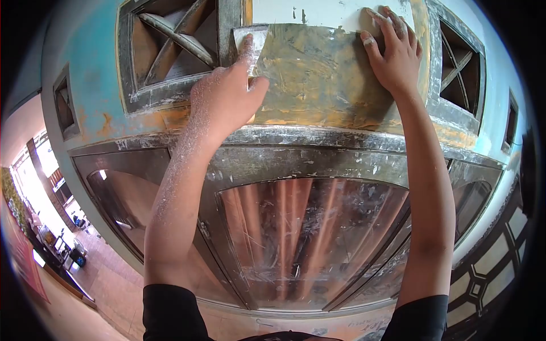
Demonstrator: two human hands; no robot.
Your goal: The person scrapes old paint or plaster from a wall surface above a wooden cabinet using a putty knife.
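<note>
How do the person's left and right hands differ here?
The left hand grips a wide scraper blade; the right hand holds nothing, lying flat on the wall panel. The left hand is curled, the right hand spread. Both carry white dust.

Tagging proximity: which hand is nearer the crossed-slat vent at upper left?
Left. The left hand sits just right of the crossed-slat vent, at its lower corner; the right hand lies flat across the panel, beside the other vent.
</note>
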